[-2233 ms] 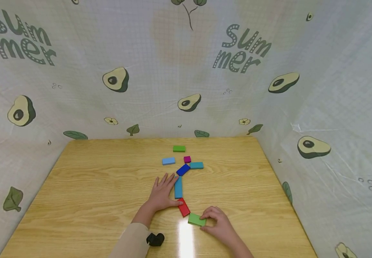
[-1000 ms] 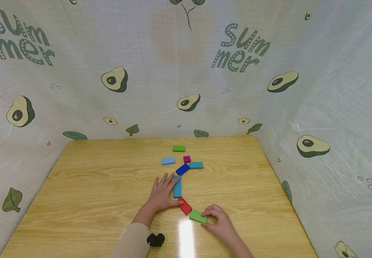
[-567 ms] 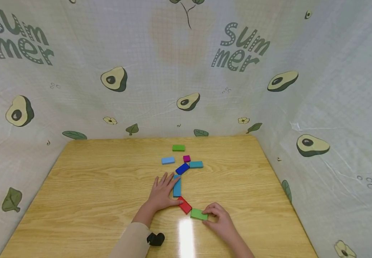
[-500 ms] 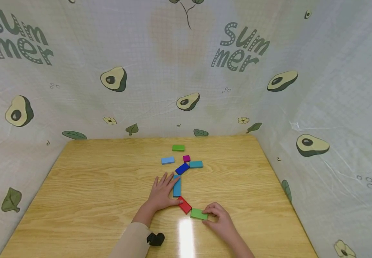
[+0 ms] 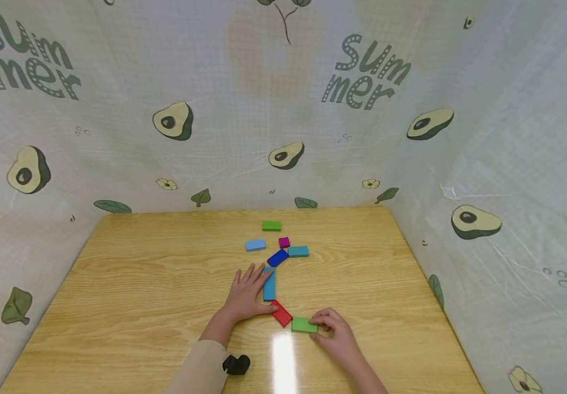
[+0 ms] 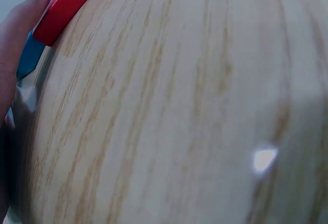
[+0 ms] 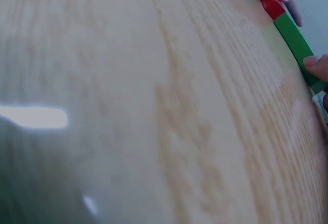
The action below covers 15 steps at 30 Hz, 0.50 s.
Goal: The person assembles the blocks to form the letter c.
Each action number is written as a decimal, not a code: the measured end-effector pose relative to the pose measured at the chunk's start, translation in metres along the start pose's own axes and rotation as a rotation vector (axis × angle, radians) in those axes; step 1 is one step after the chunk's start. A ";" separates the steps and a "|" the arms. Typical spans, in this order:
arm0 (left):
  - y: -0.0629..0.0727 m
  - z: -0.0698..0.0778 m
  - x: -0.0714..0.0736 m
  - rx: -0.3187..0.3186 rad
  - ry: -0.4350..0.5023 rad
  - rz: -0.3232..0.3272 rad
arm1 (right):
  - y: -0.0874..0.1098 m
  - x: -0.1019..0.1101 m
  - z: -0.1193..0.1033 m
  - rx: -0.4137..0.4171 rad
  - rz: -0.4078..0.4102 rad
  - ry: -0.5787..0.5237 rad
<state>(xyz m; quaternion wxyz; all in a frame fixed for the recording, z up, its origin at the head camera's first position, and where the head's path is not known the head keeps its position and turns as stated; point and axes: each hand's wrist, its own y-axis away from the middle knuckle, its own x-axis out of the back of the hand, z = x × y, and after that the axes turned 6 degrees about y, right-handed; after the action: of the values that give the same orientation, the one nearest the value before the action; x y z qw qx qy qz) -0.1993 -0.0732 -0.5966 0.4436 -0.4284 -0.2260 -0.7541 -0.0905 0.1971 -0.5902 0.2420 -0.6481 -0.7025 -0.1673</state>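
Observation:
My left hand (image 5: 246, 296) lies with fingers spread at the left of a row of flat blocks. Its thumb rests on a red block (image 5: 281, 314), and its index finger touches the top of a long blue block (image 5: 269, 287). With thumb and fingers my right hand (image 5: 334, 335) pinches the right end of a light green block (image 5: 303, 325), whose left end meets the red block's lower corner. In the right wrist view the green block (image 7: 296, 43) and the red block (image 7: 272, 6) stand end to end.
Beyond the long block lie a dark blue block (image 5: 278, 258), a teal block (image 5: 298, 251) and a small magenta block (image 5: 284, 242). A light blue block (image 5: 255, 245) and a green block (image 5: 271, 226) lie farther back. Printed cloth (image 5: 229, 164) encloses the wooden table (image 5: 155, 273).
The red block has turned, its near end swinging right. My right hand has moved the light green block slightly away and right, turning it nearly level. My left hand stays in place.

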 end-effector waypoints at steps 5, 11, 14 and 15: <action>0.000 -0.001 0.000 -0.014 0.007 0.007 | -0.002 -0.003 0.012 0.012 0.011 -0.022; 0.001 -0.001 0.001 -0.020 0.002 0.002 | -0.001 -0.002 0.010 0.053 0.018 -0.025; 0.001 -0.002 0.000 -0.022 -0.001 0.002 | -0.001 -0.002 0.010 0.060 0.022 -0.016; 0.000 -0.002 0.000 -0.025 -0.001 0.004 | -0.001 -0.002 0.010 0.062 0.024 -0.014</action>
<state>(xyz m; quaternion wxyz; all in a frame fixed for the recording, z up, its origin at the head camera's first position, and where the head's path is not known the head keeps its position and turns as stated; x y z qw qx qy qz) -0.1998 -0.0748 -0.5976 0.4396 -0.4348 -0.2160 -0.7556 -0.0929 0.2006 -0.5996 0.2589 -0.6500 -0.7010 -0.1381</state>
